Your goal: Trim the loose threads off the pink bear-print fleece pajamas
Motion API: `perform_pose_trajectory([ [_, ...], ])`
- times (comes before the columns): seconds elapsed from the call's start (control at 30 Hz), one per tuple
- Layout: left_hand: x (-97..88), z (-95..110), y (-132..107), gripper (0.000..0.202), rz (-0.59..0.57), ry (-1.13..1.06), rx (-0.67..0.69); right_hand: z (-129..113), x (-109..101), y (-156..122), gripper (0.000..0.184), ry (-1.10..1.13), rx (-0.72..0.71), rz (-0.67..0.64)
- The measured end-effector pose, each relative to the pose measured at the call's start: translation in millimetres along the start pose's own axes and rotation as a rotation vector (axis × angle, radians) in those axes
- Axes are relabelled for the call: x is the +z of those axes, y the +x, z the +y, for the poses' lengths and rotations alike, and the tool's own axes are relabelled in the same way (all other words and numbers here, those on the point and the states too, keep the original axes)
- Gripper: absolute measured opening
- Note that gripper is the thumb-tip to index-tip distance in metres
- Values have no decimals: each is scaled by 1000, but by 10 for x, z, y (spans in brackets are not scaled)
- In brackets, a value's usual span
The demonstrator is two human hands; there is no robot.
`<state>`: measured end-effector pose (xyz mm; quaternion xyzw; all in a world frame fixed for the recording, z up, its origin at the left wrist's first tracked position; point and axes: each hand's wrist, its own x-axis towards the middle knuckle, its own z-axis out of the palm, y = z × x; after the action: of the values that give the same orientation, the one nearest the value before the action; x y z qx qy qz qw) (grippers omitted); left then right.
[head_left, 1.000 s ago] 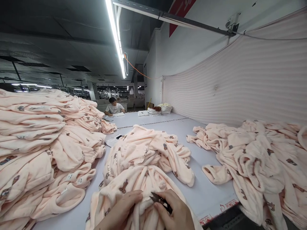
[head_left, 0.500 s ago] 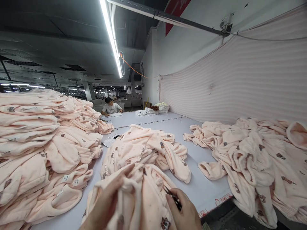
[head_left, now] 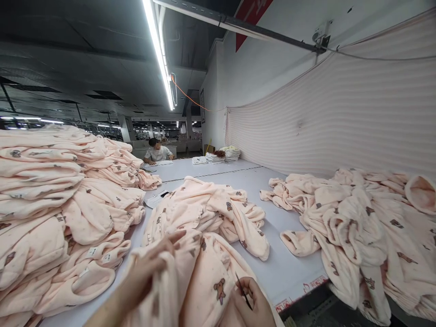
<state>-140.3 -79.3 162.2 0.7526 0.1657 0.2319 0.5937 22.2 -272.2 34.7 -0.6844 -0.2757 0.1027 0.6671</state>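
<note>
A peach fleece garment with small bear prints (head_left: 204,281) lies bunched in front of me on the white table (head_left: 289,268). My left hand (head_left: 150,268) is inside or under its raised fold, fingers stretched out, lifting the cloth. My right hand (head_left: 254,304) is closed on small dark thread snips (head_left: 243,290) at the garment's right edge, blades pointing up and left.
A tall stack of the same garments (head_left: 57,213) fills the left. A loose heap (head_left: 361,227) lies to the right by a striped fabric wall. Another heap (head_left: 211,209) sits ahead. A person (head_left: 157,152) works at the far end, near folded white stacks (head_left: 225,155).
My left hand has lifted the garment's fold higher and turned the cloth, and a bear print now shows. My right hand with the snips moved right and down, away from the fold.
</note>
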Motion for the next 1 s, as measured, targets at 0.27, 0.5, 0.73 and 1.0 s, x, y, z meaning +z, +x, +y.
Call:
perform_pose_trajectory([
  [0.27,135,179,44,24,-289,737,-150,6,370,115,36,76,-24,-74],
  [0.5,583,-239,-9,16,-210,772,-37,-2,503,-24,38,152,-38,-16],
  [0.73,308,-334,-49,13,-134,86,-116,-19,720,-108,20,10,-137,11],
  [1.0,356,-368,-128,9,-109,-10,-106,-332,456,-42,22,-350,-348,-161],
])
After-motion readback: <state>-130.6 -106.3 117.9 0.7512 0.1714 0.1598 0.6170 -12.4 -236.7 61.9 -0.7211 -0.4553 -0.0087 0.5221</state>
